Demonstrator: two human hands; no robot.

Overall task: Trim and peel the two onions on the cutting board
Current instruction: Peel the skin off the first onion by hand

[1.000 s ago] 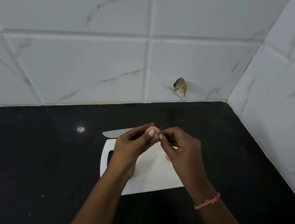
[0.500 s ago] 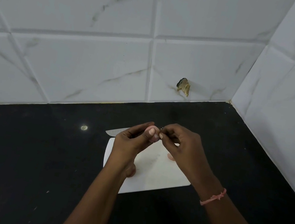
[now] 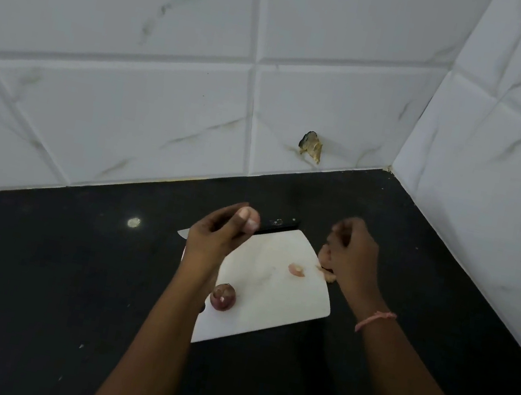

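Observation:
My left hand [image 3: 217,235] hovers above the far left of the white cutting board [image 3: 281,309] and pinches a small pale pink onion [image 3: 250,219] between thumb and fingers. My right hand [image 3: 352,252] is off the board's right edge, fingers curled shut; whether it holds a bit of skin I cannot tell. A second small onion [image 3: 222,297], purple and still in its skin, lies on the board's near left by my left forearm. A pink onion scrap [image 3: 297,269] rests on the board's right part. Peel pieces [image 3: 327,273] lie beside the board under my right hand.
A knife lies along the board's far edge, its black handle [image 3: 277,224] to the right and blade tip [image 3: 182,233] poking out left. The black countertop [image 3: 49,264] meets white tiled walls behind and on the right. A chipped hole [image 3: 311,146] marks the back wall.
My hands have parted: the right one pulled away to the right past the board's edge, while the left kept the onion. The second onion on the board has come into view.

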